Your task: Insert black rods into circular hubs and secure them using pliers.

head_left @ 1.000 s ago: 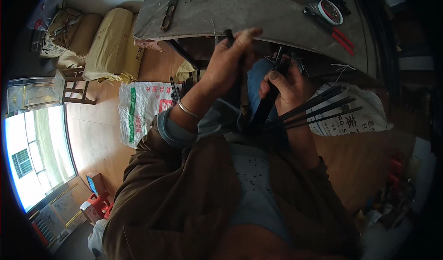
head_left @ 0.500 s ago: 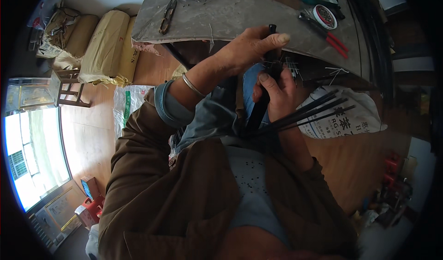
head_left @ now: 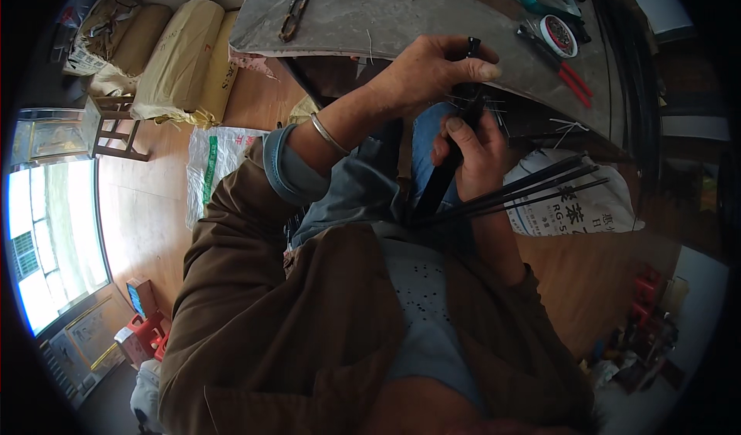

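Observation:
My left hand [head_left: 432, 68] is raised in front of the table edge, its fingers pinched on the top end of a black rod assembly [head_left: 455, 149]. My right hand [head_left: 472, 151] grips the same black bundle lower down. Several thin black ribs [head_left: 532, 192] fan out to the right from under my right hand. A metal bangle sits on my left wrist. My brown jacket and grey shirt fill the lower middle of the view.
A grey worktable [head_left: 409, 18] lies ahead with small shears [head_left: 295, 12], a roll of tape [head_left: 557, 33] and red-handled pliers [head_left: 570, 76]. A white printed sack [head_left: 575, 207] lies right, another sack [head_left: 210, 169] left. Tan bundles [head_left: 174, 60] and a wooden stool [head_left: 114, 130] stand far left.
My left hand has moved up and to the right along the black bundle, from the middle to its top end near the table edge. My right hand stayed gripping the bundle.

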Demonstrator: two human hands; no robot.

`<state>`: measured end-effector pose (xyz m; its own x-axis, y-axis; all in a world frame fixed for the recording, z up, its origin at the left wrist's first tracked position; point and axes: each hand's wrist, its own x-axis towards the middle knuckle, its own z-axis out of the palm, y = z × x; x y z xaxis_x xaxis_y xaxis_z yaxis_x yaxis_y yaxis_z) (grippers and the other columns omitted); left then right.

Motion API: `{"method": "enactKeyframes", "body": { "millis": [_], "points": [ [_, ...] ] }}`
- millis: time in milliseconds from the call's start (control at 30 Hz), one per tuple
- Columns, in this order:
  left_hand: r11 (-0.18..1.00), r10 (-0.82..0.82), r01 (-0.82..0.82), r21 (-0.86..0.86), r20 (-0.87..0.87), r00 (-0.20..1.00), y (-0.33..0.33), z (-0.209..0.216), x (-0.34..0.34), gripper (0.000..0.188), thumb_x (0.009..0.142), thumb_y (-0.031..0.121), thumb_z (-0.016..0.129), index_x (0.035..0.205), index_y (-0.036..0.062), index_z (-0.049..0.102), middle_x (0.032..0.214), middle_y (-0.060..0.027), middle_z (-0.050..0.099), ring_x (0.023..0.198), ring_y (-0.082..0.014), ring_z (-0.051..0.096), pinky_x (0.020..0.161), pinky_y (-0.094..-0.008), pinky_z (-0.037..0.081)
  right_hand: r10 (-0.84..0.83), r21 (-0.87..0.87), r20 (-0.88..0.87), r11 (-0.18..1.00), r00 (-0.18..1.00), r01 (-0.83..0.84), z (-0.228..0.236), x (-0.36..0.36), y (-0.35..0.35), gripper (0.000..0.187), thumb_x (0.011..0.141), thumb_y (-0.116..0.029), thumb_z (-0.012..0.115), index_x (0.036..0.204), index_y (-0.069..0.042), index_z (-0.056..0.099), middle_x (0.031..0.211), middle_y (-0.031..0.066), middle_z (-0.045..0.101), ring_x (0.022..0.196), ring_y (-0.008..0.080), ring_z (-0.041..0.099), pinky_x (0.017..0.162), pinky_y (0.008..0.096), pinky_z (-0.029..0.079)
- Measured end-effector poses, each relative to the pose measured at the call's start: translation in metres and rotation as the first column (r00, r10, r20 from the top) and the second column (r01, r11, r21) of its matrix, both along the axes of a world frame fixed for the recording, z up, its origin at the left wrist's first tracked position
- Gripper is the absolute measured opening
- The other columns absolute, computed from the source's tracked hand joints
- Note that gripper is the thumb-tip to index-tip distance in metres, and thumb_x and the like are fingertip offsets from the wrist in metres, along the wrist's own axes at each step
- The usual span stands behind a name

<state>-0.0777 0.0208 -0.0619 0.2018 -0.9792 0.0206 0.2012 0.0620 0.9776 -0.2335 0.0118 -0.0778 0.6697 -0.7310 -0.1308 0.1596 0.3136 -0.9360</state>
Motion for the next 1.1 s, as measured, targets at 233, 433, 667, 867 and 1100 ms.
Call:
{"method": "enactKeyframes", "body": {
  "millis": [233,433,667,867,1100],
  "points": [
    [0.999,-0.002,0.005,0.039,-0.076,0.997,0.001,0.005,0.0,0.035,0.081,0.029,0.076,0.1,0.0002,0.067,0.086,-0.0051,0.066,0.08,-0.0113,0.061,0.074,-0.0279,0.05,0.022,-0.014,-0.007,1.0,1.0,-0.022,-0.002,0.0,-0.002,0.02,0.091,-0.018,0.061,0.101,-0.002,0.054,0.078,0.0055,0.053,0.06,0.0138,0.052,0.053,0.0294,0.045],
    [1.0,-0.014,0.014,0.01,0.067,0.998,0.004,0.003,0.001,0.034,0.085,0.032,0.072,0.099,0.001,0.067,0.084,-0.0035,0.066,0.08,-0.0108,0.062,0.072,-0.0263,0.05,-0.007,-0.019,-0.014,1.0,1.0,0.007,-0.002,0.001,0.0,0.02,0.091,-0.017,0.061,0.101,-0.001,0.054,0.077,0.0054,0.053,0.06,0.0139,0.052,0.053,0.029,0.044],
    [0.993,-0.065,0.057,0.103,0.07,0.995,0.002,0.005,0.008,0.048,0.096,0.047,0.052,0.093,0.0014,0.067,0.08,-0.004,0.065,0.075,-0.0104,0.06,0.07,-0.0262,0.05,0.03,0.043,0.004,0.999,1.0,-0.03,-0.002,-0.002,-0.005,0.02,0.09,-0.017,0.062,0.1,-0.001,0.054,0.079,0.0058,0.054,0.061,0.0143,0.053,0.054,0.03,0.044],
    [0.996,0.0,0.003,0.087,-0.031,1.0,0.009,-0.001,0.003,0.051,0.097,0.049,0.047,0.096,0.0015,0.066,0.083,-0.006,0.065,0.079,-0.0122,0.06,0.076,-0.0278,0.049,0.102,0.193,0.093,0.974,0.99,-0.119,-0.002,-0.001,-0.01,0.018,0.09,-0.015,0.063,0.1,-0.002,0.055,0.081,0.0063,0.055,0.062,0.015,0.053,0.056,0.0321,0.043],
    [1.0,0.001,-0.002,0.02,0.022,1.0,0.025,-0.001,0.007,0.051,0.094,0.042,0.058,0.113,-0.0054,0.059,0.091,-0.0096,0.063,0.082,-0.0132,0.057,0.076,-0.0299,0.048,0.023,0.243,0.052,0.969,0.998,-0.034,-0.005,-0.004,-0.012,0.019,0.089,-0.015,0.064,0.1,-0.002,0.057,0.079,0.0056,0.055,0.063,0.0149,0.054,0.057,0.0311,0.044]
  ]
}}
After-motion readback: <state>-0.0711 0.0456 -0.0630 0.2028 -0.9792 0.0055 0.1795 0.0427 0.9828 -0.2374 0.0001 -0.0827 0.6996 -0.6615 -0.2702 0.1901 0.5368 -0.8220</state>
